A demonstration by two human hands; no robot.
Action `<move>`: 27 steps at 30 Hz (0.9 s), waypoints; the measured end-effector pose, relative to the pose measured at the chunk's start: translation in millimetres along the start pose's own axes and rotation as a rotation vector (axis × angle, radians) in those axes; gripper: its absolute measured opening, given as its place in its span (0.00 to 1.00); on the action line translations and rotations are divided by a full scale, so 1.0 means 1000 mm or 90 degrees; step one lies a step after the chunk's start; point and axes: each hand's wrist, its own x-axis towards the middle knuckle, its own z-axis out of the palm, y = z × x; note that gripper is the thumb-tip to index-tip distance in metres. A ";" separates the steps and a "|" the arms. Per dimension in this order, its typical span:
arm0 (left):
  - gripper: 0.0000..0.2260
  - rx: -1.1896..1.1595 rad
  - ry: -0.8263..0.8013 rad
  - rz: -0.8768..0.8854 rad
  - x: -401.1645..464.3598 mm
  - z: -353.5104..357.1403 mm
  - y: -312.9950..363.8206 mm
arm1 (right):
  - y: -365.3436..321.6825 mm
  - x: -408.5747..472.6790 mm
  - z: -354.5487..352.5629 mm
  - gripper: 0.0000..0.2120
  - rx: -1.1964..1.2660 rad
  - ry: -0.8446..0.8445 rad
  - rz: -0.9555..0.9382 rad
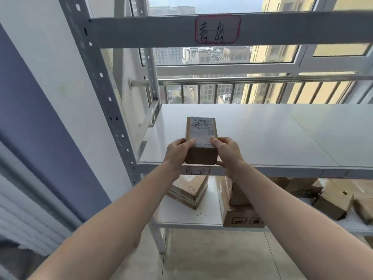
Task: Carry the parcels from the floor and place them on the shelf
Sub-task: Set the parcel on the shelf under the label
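Parcel, a small brown cardboard box with a scribbled white label on top, sits at the front edge of the middle shelf, held from both ends, probably so it goes down square. At its nine o'clock, the left hand grips the near corner, thumb on the label. At three o'clock, the right hand clasps the other side. The shelf is smooth, pale metal. At five o'clock below, taped cartons crowd the lower shelf.

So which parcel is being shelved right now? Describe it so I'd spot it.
Find the white metal shelf by the window. At its front left edge sits a small brown parcel held by the left hand and right hand. Unlike the boxes below, it's alone there, with a scribbled white label.
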 end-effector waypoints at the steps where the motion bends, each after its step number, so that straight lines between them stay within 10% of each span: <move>1: 0.03 0.006 -0.008 0.003 0.013 -0.001 0.002 | -0.002 0.012 0.004 0.17 -0.001 0.002 0.000; 27: 0.10 0.005 0.005 -0.062 0.152 0.000 -0.008 | 0.007 0.155 0.035 0.18 -0.088 -0.015 0.059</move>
